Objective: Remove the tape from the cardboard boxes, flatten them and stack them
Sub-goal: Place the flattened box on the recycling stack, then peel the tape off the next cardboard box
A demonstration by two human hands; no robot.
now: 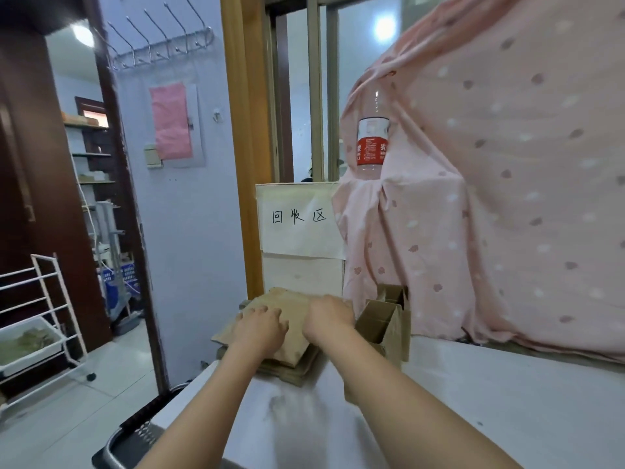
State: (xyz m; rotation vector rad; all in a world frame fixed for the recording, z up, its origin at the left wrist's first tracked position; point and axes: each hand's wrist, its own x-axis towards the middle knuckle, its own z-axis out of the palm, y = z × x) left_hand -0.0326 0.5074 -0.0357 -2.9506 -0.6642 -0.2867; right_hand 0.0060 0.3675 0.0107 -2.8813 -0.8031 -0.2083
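Two bare forearms reach forward from the bottom edge over a white table [490,418], and both hands rest palm-down on a pile of flattened cardboard at its far left corner. Left hand [262,328] lies flat on the top sheet [292,336], fingers straight and slightly spread, pressing down. Right hand [329,314] sits just beside it, touching the same sheet farther back; its fingers bend over the far edge, and whether they grip that edge or only press cannot be told. Neither hand pinches anything that shows.

Under the top sheet lies a stack [291,370] of more flattened boxes, edges uneven, the lowest ones jutting out toward the camera. Just right of the stack stand unflattened boxes [385,324], open at the top, one behind another, close by the right wrist. No tape can be made out on any of the cardboard.

Behind the stack stands a pale upright board carrying a paper sign [299,220] with handwritten characters. A clear bottle [372,133] with a red label stands higher up to the right, against a pink dotted cloth [507,181] draped over something bulky. At far left, on the floor, is a white wire rack [50,299], and a row of metal hooks [159,45] is on the wall.
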